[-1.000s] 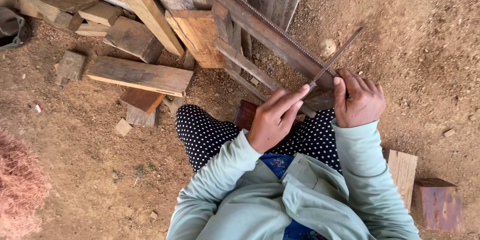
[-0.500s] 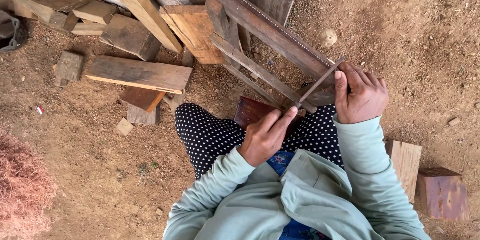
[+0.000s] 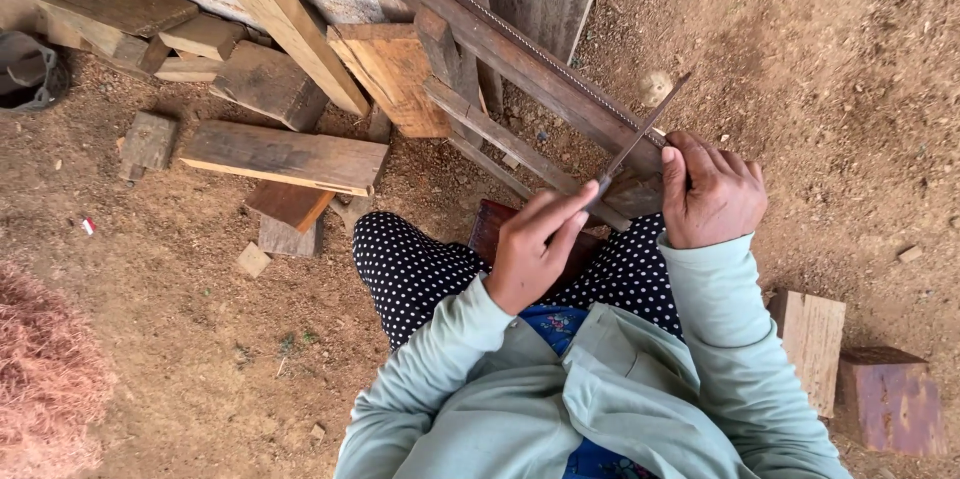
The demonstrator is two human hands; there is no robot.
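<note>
Even soft daylight | faint shadows | sharp focus | edges perhaps slightly warped

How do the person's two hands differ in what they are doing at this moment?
The left hand pinches the near end of a thin metal file between its fingertips; the right hand lies on the long dark beam where the file crosses its toothed edge. The left hand is over the lap; the right sits farther out. Both are bare, in pale green sleeves.
</note>
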